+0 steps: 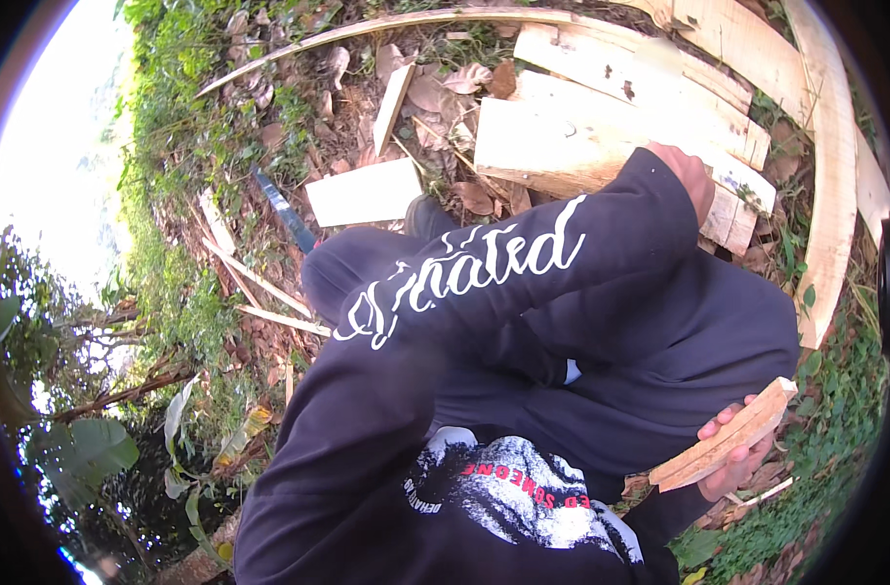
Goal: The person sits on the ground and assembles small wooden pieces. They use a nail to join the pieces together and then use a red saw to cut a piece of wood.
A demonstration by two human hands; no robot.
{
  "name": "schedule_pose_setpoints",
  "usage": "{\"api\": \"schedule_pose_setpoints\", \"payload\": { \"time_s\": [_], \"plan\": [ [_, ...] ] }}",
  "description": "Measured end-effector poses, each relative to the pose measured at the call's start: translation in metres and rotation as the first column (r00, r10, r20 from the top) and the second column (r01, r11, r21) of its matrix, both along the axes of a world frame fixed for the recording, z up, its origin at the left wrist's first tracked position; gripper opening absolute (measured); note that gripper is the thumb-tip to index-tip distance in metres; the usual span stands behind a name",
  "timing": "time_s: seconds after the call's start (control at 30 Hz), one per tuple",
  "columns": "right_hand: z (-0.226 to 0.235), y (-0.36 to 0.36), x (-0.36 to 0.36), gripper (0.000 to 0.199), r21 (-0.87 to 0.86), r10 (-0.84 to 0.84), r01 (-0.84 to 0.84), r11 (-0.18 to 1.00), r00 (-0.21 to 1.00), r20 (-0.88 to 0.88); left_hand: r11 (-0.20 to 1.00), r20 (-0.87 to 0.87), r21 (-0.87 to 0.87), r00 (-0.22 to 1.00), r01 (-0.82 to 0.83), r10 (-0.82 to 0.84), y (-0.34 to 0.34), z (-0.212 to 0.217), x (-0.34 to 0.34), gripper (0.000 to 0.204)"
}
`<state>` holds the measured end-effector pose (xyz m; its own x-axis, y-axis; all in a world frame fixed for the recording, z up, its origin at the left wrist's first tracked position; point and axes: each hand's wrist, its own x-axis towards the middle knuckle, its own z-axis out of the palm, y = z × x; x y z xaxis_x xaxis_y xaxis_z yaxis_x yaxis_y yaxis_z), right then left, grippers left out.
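Note:
My right hand [742, 466] grips a short split piece of wood [726, 441] at the lower right, fingers wrapped round it and its pale end pointing up and away. My left arm reaches across my lap in a dark printed sleeve [523, 255]. At its end my left hand [687, 178] is curled beside the wooden boards [552, 136]. Its fingers are bent and turned from view, so what they hold, if anything, is hidden. My folded legs in dark trousers [698, 322] lie under both arms.
A pale wood block [365, 193] and a thin offcut [394, 107] lie on leaf litter beyond my knee. A blue-grey blade [284, 210] rests at the left. Long curved planks [823, 195] arc round the right; green plants [177, 127] border the left.

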<state>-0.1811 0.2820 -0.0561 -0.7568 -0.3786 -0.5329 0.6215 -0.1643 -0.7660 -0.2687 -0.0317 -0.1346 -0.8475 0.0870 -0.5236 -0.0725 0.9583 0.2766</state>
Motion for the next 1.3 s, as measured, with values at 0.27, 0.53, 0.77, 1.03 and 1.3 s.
{"api": "schedule_pose_setpoints", "payload": {
  "time_s": [0.27, 0.53, 0.77, 1.03, 1.3],
  "plan": [
    [-0.003, -0.008, -0.008, 0.072, 0.027, 0.037, -0.035, 0.999, 0.994, -0.100, 0.999, 0.025, 0.005, 0.999, -0.032, 0.031, -0.002, 0.004, -0.006, 0.020],
    [-0.006, -0.013, -0.008, 0.062, 0.019, 0.055, -0.053, 0.998, 0.987, -0.151, 0.999, -0.100, -0.018, 0.994, 0.041, -0.043, -0.007, -0.001, 0.000, 0.020],
    [-0.007, -0.023, -0.006, 0.057, 0.059, 0.029, -0.015, 0.998, 0.970, -0.241, 0.995, -0.155, -0.030, 0.983, 0.094, -0.097, -0.008, -0.011, -0.003, 0.023],
    [-0.015, -0.018, -0.003, 0.055, 0.074, 0.044, -0.021, 0.997, 0.944, -0.327, 0.997, -0.261, 0.080, 0.965, 0.007, 0.014, -0.034, 0.011, -0.005, 0.024],
    [-0.004, -0.038, 0.006, 0.047, 0.150, 0.033, 0.012, 0.989, 0.954, -0.297, 0.807, -0.475, 0.548, 0.711, -0.223, 0.519, -0.097, 0.018, 0.085, 0.015]
  ]
}}
